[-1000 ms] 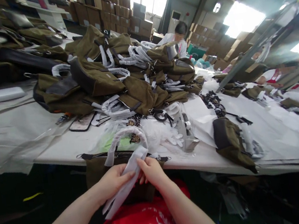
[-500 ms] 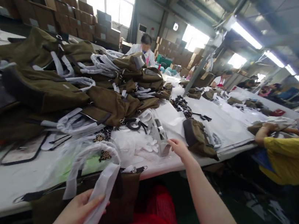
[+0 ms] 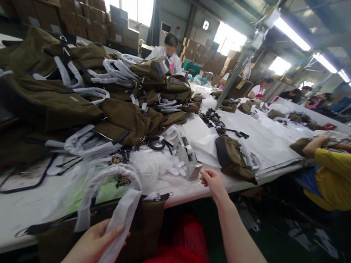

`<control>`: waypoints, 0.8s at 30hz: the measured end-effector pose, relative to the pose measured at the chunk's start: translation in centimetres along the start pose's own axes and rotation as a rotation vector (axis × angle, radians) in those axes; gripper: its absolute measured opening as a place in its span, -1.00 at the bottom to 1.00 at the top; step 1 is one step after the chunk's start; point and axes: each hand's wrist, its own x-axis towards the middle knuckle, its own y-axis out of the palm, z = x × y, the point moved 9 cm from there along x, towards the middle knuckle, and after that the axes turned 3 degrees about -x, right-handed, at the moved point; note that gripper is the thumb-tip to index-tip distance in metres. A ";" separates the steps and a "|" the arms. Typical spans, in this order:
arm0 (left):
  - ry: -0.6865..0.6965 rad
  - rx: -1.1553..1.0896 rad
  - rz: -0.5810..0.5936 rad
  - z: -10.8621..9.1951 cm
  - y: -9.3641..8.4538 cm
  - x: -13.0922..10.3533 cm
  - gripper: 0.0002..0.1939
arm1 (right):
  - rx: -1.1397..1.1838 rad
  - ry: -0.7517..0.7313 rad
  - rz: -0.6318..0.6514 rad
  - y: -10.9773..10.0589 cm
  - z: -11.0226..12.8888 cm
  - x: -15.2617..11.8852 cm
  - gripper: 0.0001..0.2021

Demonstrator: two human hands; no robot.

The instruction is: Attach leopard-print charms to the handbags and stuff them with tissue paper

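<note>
My left hand [image 3: 104,239] is closed round a bag strap [image 3: 122,219] covered in whitish wrapping. The strap belongs to an olive-brown bag [image 3: 151,226] hanging over the table's front edge, its other wrapped part arching up above the bag's opening. My right hand [image 3: 212,180] is pinched just off the near end of a grey tape dispenser [image 3: 187,154]. Whatever is between those fingertips, perhaps a bit of tape, is too small to make out. Beside the dispenser lie crumpled clear plastic [image 3: 146,166] and leopard-print pieces [image 3: 122,180].
A big heap of olive-brown bags [image 3: 57,104] fills the table's left and back. To the right sits a small brown bag [image 3: 233,158] near white sheets [image 3: 262,145]. A co-worker in a yellow top [image 3: 342,177] is at the right; a metal post [image 3: 232,73] rises from the table.
My right hand has drawn slightly down and towards me, from touching the dispenser's end to just off it. My left hand stays on the strap.
</note>
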 end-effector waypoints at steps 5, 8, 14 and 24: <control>0.015 0.028 -0.012 0.1 0.0 0.1 -0.36 | -0.046 0.054 -0.005 0.6 -0.9 0.8 -0.58; 0.038 0.021 -0.023 -0.5 0.4 -0.5 -0.39 | -0.115 0.073 -0.013 0.1 -1.4 1.5 -0.63; 0.079 0.021 -0.075 -1.5 0.6 -1.1 -0.45 | -0.247 0.108 0.033 0.4 -2.1 -0.4 -0.67; 0.174 0.079 -0.111 -1.8 0.7 -1.4 -0.52 | -0.016 -0.056 0.824 17.5 6.6 -15.8 -0.72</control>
